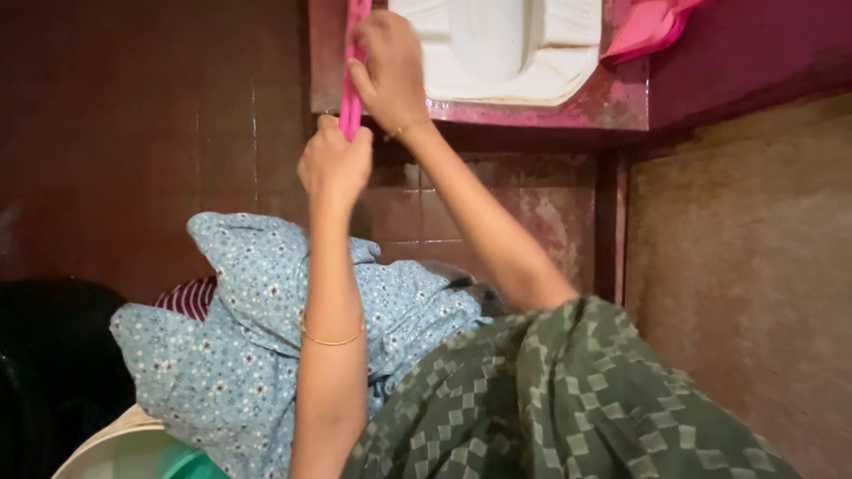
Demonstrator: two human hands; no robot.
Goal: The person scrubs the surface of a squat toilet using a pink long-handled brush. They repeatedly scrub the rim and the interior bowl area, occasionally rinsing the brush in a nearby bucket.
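Both hands clamp a twisted length of pink cloth (351, 84), the left hand (334, 164) fisted round its lower end and the right hand (389, 66) gripping just above, over the edge of a wet, pink-stained ledge (612, 99) that holds a white squat pan (506, 49). The cloth looks liable to slip from the grip and drop onto the wet floor, or swing into the pan, should the wringing hands lose purchase. More pink fabric (648, 27) lies at the ledge's far corner. A blue flowered cloth (240, 355) heaps over a pale tub (124, 448) beside the person's green checked garment (568, 399); dark reddish tiled walls (160, 133) and a rough floor (745, 266) close the cramped room
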